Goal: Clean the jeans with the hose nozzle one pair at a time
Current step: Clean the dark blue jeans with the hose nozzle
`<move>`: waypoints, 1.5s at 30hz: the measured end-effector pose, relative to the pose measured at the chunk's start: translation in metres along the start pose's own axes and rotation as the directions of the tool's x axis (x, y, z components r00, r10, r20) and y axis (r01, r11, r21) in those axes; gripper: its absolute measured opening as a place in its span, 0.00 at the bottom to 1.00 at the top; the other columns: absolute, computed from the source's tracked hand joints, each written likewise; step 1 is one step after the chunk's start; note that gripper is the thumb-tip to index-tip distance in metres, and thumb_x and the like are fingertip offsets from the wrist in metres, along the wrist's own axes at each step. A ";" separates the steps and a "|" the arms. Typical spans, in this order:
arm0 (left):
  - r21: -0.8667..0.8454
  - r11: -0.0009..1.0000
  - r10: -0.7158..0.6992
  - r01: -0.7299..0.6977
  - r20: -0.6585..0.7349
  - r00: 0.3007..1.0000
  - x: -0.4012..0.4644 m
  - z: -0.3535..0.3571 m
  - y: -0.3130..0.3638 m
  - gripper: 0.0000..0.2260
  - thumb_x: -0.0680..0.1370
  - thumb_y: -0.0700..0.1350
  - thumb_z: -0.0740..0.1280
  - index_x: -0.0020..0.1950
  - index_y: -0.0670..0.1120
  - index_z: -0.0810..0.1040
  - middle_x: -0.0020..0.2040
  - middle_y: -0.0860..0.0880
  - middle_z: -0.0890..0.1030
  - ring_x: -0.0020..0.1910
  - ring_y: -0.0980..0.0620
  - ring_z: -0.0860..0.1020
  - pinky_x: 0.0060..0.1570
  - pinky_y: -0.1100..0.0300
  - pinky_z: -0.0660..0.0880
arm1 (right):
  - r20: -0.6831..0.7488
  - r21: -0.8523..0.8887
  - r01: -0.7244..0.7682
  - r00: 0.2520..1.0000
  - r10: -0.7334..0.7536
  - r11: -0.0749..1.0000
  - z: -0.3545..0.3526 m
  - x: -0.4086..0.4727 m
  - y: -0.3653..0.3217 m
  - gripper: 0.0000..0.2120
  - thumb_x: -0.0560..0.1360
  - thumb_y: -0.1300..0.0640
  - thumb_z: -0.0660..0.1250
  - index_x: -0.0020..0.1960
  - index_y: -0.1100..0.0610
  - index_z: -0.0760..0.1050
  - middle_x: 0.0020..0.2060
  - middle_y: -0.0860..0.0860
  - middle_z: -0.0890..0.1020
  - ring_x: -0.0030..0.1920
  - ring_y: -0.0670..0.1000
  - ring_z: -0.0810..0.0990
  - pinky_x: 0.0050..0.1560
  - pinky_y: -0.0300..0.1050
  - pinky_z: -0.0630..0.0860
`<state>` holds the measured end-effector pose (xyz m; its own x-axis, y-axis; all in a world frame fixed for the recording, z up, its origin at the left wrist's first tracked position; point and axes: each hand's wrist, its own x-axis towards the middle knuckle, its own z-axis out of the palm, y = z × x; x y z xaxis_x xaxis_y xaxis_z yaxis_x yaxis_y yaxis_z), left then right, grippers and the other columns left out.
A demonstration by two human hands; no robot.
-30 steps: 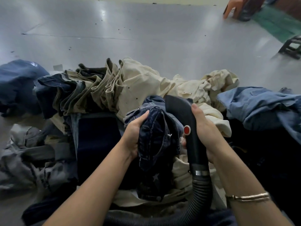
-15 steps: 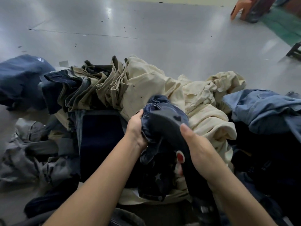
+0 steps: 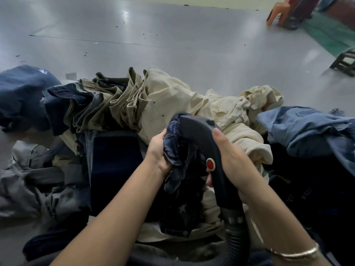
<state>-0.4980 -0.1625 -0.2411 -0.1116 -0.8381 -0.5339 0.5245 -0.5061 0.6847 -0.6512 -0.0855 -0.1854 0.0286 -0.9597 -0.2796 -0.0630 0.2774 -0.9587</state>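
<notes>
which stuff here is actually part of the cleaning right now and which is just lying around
In use:
dark jeans, gripped by the left hand
hose nozzle, held by the right hand
ribbed hose

Lying about:
cream trousers
light blue denim
grey garment
orange stool

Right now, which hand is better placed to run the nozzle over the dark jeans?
Right. The right hand already grips the hose nozzle, whose tip sits against the bunched dark jeans. The left hand grips those jeans and looks best kept holding them.
</notes>
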 end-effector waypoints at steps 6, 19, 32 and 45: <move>-0.231 0.971 -0.017 0.054 0.160 0.987 0.013 -0.011 0.017 0.22 0.84 0.50 0.46 0.61 0.37 0.74 0.51 0.39 0.82 0.58 0.43 0.76 0.61 0.50 0.68 | 0.106 -0.060 -0.080 0.991 0.086 0.995 0.000 -0.026 0.021 0.29 0.71 0.31 0.60 0.36 0.57 0.80 0.24 0.52 0.78 0.23 0.52 0.78 0.22 0.39 0.72; 0.672 0.667 0.516 -0.323 -0.105 0.850 0.105 -0.031 0.145 0.07 0.81 0.43 0.58 0.50 0.46 0.75 0.62 0.38 0.76 0.57 0.42 0.78 0.47 0.57 0.77 | -0.157 0.174 -0.017 0.987 0.045 0.985 -0.035 0.006 0.027 0.28 0.66 0.29 0.61 0.28 0.53 0.78 0.23 0.54 0.74 0.21 0.54 0.74 0.24 0.43 0.74; 0.853 -0.521 0.335 -0.035 0.242 0.911 0.129 -0.066 -0.078 0.60 0.64 0.69 0.70 0.70 0.56 0.22 0.75 0.41 0.30 0.76 0.39 0.36 0.70 0.34 0.45 | -0.147 0.215 -0.071 0.984 0.104 0.974 -0.035 0.012 0.044 0.30 0.65 0.27 0.65 0.35 0.56 0.81 0.25 0.56 0.73 0.23 0.55 0.73 0.27 0.47 0.74; 0.922 0.157 0.785 -0.353 0.101 0.611 0.138 -0.012 0.094 0.11 0.71 0.35 0.65 0.50 0.42 0.84 0.49 0.39 0.83 0.51 0.41 0.80 0.53 0.55 0.73 | -0.254 0.251 0.028 0.966 0.038 0.968 -0.043 -0.006 0.018 0.32 0.59 0.31 0.62 0.32 0.63 0.78 0.22 0.61 0.74 0.20 0.56 0.74 0.21 0.42 0.72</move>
<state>-0.4545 -0.3234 -0.2567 0.2587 -0.9299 0.2615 -0.6570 0.0291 0.7533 -0.6953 -0.0764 -0.1987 -0.2282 -0.9284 -0.2932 0.1902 0.2528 -0.9486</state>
